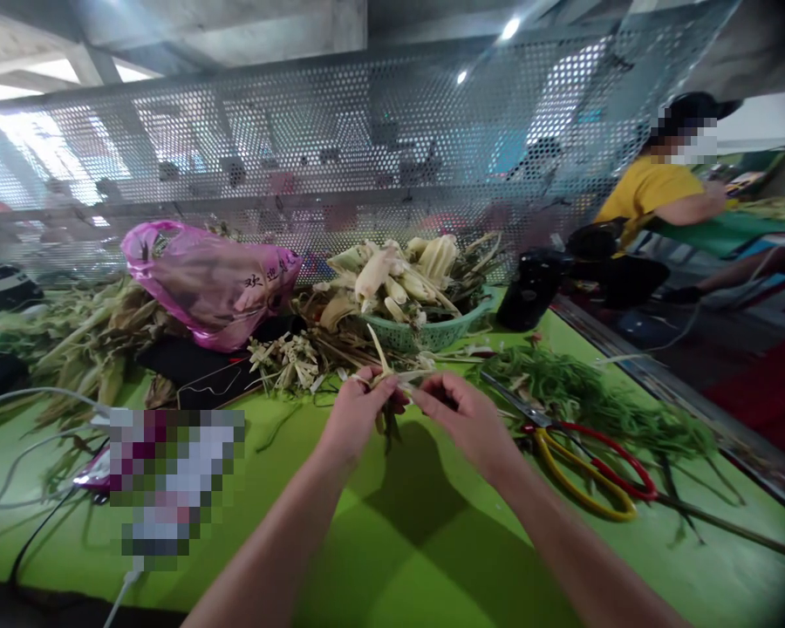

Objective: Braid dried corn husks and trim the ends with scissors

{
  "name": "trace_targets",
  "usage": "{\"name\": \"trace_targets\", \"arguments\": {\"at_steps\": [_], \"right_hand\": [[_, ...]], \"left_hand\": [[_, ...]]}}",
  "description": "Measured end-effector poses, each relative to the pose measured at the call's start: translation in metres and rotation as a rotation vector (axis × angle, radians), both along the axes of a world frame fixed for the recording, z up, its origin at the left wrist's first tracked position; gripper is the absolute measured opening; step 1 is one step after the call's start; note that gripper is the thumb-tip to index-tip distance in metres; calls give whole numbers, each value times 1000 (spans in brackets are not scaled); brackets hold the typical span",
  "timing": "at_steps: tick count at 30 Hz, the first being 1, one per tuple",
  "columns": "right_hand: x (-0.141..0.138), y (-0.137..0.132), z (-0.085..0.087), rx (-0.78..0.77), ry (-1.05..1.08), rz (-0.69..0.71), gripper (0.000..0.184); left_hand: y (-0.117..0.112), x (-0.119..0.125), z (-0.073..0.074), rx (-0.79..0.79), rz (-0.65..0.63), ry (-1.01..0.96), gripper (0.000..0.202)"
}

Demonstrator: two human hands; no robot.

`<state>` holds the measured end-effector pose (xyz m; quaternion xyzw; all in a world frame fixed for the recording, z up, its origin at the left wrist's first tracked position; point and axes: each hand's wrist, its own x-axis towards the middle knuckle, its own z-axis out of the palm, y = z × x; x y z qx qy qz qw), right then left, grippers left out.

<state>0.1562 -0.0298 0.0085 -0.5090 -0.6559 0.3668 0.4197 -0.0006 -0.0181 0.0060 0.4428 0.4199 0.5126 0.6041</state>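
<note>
Pale strips of corn husk (380, 353) stick up between my two hands, above the middle of the green table. My left hand (361, 410) is closed, thumb and fingers pinching the strips, and darker ends hang below it. My right hand (454, 406) pinches another end of pale strip, close beside the left. Just right of my right hand lie scissors (579, 467) with one red and one yellow handle. Behind my hands a green basket (432, 333) holds a heap of pale husks (392, 279). A pile of small woven husk pieces (291, 362) sits to the left of it.
A pink plastic bag (202, 279) and dry husks (98, 340) lie at the left. Phone-like blurred items with white cables (58, 397) are near. Green shredded strands (589, 388) and a black bottle (529, 292) are right. A perforated metal screen (301, 131) stands behind; a person in yellow (654, 187) sits beyond.
</note>
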Motion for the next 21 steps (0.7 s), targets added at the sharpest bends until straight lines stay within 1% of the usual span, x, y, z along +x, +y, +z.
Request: {"name": "trace_targets", "arguments": {"at_steps": [2,3,5,10,12,15,18,20,21], "right_hand": [[2,4,0,-61,177,-16,32],[3,5,-1,-87,225,-7,33],[3,7,-2,-111,239,-4,35],[6,7,-5,-100,241,-76,37],[8,8,-7,-96,251,-108,37],[11,11,-8,-51,246,-157,35],[14,12,-8,-9,213,-182,32],[15,12,-6,-4,165,-159,30],[14,12,-4,-14,156,-125,29]], "left_hand": [[-2,2,1,-17,-96,-70,33],[-4,3,1,-22,-137,-106,35],[-6,5,1,-39,-175,-164,37],[-7,7,0,-185,-150,-280,39],[-6,6,1,-213,-154,-324,41],[-6,5,4,-227,-143,-349,45],[-7,4,6,-203,-126,-309,45],[-7,3,4,-131,-112,-235,43],[-7,3,2,-85,-110,-182,41]]}}
